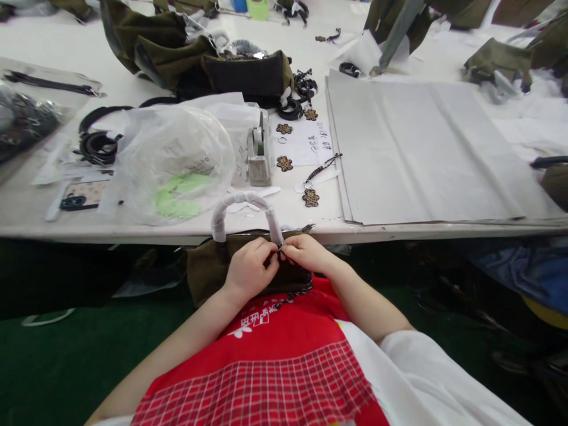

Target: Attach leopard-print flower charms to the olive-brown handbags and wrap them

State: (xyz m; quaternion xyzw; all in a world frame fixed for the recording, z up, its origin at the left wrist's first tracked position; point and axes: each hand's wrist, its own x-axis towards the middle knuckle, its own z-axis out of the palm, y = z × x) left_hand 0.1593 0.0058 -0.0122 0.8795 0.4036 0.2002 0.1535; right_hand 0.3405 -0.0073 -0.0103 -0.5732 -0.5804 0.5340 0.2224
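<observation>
An olive-brown handbag (202,269) lies against my lap, below the table edge. Its arched handle (244,198) is wrapped in white film and stands up, and a zipper runs along the top. At the right foot of the handle, my left hand (252,267) and my right hand (306,251) meet with fingertips pinched. Between them shows a bit of dark cord (280,248); its finer detail is too small to make out. A black-and-white braided cord (299,292) hangs over the bag's near side, above my red apron (266,349).
On the white table (310,228) are flower-shaped leopard charms (310,197), a clear plastic bag (177,154) and a tape dispenser (260,151). Grey sheets (435,148) lie at the right. Behind stands another olive bag (239,74) beside coiled black straps (98,147).
</observation>
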